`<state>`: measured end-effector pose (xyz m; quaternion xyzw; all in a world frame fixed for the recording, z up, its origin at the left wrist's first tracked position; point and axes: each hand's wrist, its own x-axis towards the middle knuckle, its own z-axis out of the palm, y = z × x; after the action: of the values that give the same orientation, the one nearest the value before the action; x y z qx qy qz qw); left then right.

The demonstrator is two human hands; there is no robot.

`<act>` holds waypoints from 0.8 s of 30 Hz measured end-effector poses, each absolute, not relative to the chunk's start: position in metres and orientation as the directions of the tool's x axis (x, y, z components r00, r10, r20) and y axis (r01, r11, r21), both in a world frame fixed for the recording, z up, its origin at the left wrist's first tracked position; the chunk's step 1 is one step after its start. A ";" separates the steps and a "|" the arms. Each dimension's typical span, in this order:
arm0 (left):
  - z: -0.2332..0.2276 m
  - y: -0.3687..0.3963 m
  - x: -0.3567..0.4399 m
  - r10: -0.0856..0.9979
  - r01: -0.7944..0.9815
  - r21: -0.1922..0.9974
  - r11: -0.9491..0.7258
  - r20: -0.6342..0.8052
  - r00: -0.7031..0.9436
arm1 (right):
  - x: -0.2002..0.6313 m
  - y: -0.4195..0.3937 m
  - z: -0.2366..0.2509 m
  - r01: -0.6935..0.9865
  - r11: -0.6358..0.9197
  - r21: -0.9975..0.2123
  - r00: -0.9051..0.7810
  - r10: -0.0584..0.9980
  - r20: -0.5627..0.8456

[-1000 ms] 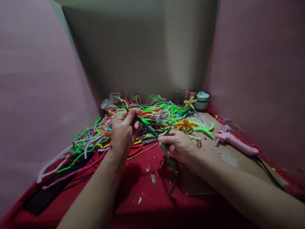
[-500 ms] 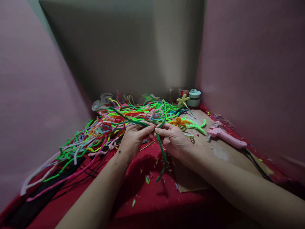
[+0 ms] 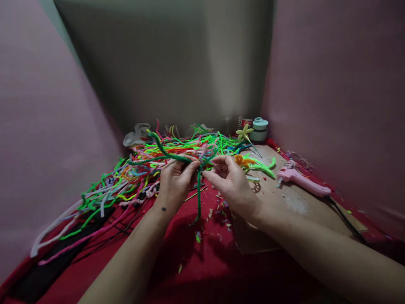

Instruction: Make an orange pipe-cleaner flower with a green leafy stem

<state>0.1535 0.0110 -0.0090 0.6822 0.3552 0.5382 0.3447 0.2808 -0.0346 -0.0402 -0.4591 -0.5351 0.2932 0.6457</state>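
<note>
A dark green pipe cleaner point(image 3: 198, 192), bent at the grip, hangs one end down over red cloth.
</note>
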 end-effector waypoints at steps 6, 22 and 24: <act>-0.011 0.008 0.152 0.797 0.043 0.806 -0.590 0.573 0.192 | 0.287 -0.036 -0.024 0.599 0.637 -0.484 0.042 0.579 0.814; 0.013 0.020 0.131 0.889 -0.339 0.913 -0.227 0.336 0.310 | 0.279 -0.024 0.005 0.031 0.205 -0.978 -0.213 0.958 0.194; 0.012 0.025 0.130 0.894 -0.410 0.907 -0.101 0.263 0.362 | 0.278 -0.027 0.001 -0.092 0.101 -0.991 -0.250 0.961 0.121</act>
<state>0.1303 0.0249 0.0117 0.5322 0.2274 0.5168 0.6308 0.2784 -0.0269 0.0009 -0.3826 -0.5674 0.5506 0.4781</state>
